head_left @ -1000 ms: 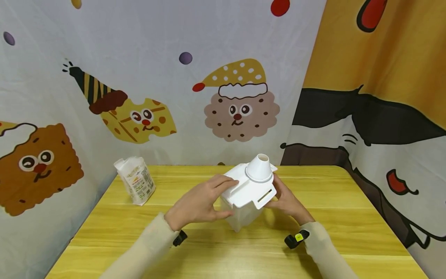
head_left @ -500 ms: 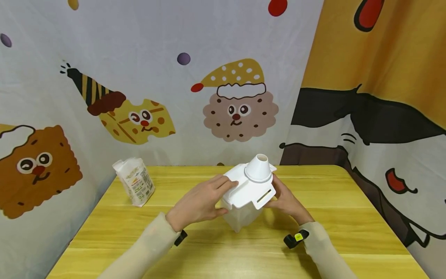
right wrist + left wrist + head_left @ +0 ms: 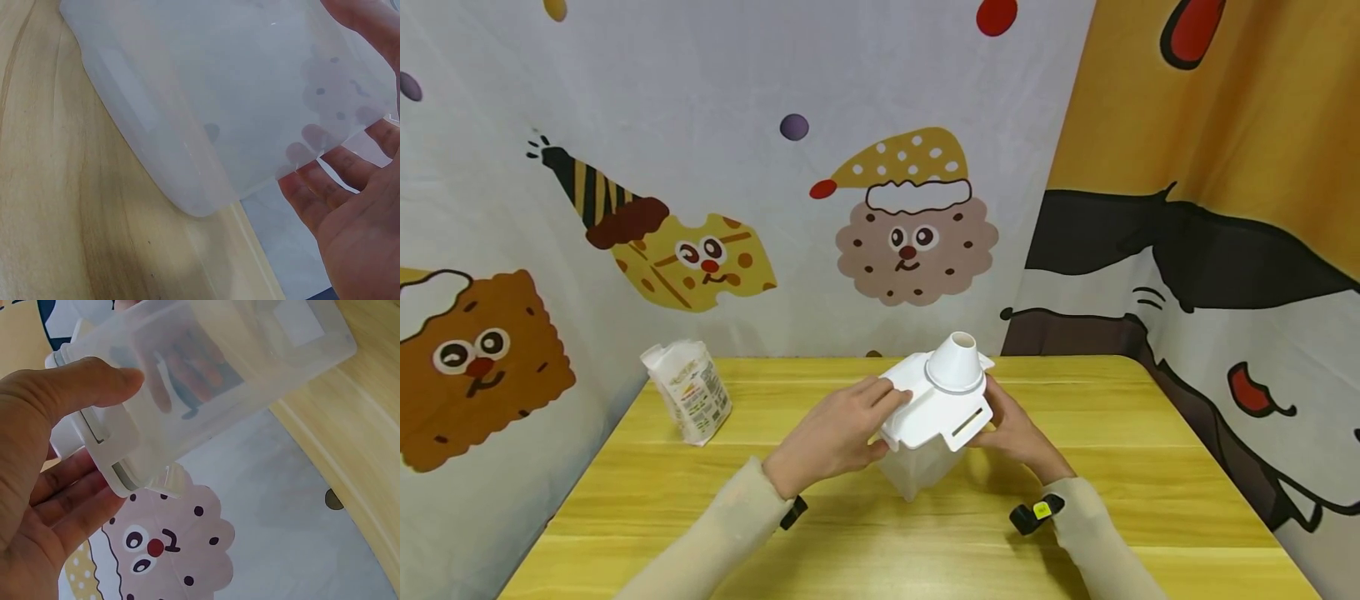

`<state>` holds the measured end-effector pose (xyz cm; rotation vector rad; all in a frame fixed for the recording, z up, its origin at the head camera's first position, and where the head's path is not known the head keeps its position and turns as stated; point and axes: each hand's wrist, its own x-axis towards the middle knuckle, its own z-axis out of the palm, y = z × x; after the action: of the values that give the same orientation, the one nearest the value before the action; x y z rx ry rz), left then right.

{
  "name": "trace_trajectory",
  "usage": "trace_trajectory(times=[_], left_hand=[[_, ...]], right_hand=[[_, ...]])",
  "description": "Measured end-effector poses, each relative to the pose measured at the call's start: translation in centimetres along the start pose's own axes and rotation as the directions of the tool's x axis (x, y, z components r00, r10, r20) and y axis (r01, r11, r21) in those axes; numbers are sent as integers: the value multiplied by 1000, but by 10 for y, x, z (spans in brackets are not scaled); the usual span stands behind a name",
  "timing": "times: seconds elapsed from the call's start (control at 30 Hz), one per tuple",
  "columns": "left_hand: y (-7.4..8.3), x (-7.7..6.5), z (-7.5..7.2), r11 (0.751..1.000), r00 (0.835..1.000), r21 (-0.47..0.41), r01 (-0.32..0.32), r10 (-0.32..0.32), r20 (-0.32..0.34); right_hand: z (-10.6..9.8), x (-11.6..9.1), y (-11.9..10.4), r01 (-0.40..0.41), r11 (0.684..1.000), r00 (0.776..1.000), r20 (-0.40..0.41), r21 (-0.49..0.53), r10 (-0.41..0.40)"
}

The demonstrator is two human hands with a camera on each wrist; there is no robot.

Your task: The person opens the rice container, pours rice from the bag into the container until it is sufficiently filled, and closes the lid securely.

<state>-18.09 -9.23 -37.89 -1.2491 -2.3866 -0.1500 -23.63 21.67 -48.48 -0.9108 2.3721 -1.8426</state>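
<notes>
A translucent plastic container [image 3: 917,471] with a white lid [image 3: 928,412] is tilted over the middle of the table. On the lid sits a white cone-shaped spout [image 3: 955,368]. My left hand [image 3: 835,435] grips the lid's left edge, fingers on top and thumb lower. In the left wrist view that thumb lies across the container wall [image 3: 250,369] just beside the lid [image 3: 122,434]. My right hand [image 3: 1018,433] holds the body from the right, partly hidden behind it. The right wrist view shows its fingertips against the clear wall [image 3: 219,94].
A white printed bag [image 3: 692,396] stands at the table's back left. The wooden table [image 3: 1112,517] ends at a cartoon-print cloth [image 3: 760,167] hanging behind it. A dark camera strap [image 3: 1037,512] sits at the right wrist.
My left thumb has drawn up closer under the lid's edge. The container and my right hand stay nearly in place; the whole view has shifted slightly.
</notes>
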Motion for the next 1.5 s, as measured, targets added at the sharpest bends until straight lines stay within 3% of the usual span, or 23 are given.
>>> trace_trajectory(times=[0.5, 0.8, 1.1, 1.37, 1.5], left_hand=[[5, 0, 2, 998, 999, 56, -33, 35, -30], [3, -3, -3, 998, 1000, -51, -24, 23, -20], [3, -1, -14, 991, 996, -134, 32, -20, 85], [-1, 2, -25, 970, 972, -213, 118, -69, 226], [-2, 6, -30, 951, 965, -269, 150, -82, 248]], right_hand=[[1, -1, -5, -62, 998, 998, -2, -7, 62], [0, -3, -3, -54, 998, 999, -3, -28, 54], [1, -2, -5, -58, 998, 998, 0, -12, 58], [2, -2, -2, -60, 998, 998, 12, -13, 61], [1, -3, -2, -56, 998, 998, 16, -7, 56]])
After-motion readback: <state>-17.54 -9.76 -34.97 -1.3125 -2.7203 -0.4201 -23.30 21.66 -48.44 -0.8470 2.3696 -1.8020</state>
